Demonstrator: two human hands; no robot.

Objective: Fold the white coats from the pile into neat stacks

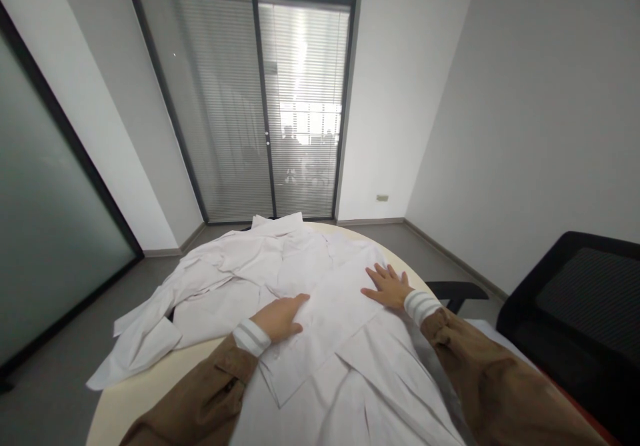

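Note:
A large white garment [260,259], which looks like a long-sleeved coat, lies wrinkled across a round table [200,373]. A flat panel of it [335,306] runs diagonally between my hands. My left hand [280,317] rests on the near left side of this panel, thumb apart from the fingers, holding nothing that I can see. At the panel's far right end my right hand [389,286] lies flat on the cloth with its fingers spread. Creased white cloth [370,379] spreads below the panel towards me, over the near edge. On the left, a sleeve-like part [145,346] hangs to the table's rim.
To the right stands a black mesh office chair [575,299] with its armrest [457,291] close to the table. Behind the table is a framed glass partition with blinds [225,113]. A frosted glass panel [55,199] is on the left. Grey floor [435,259] surrounds the table.

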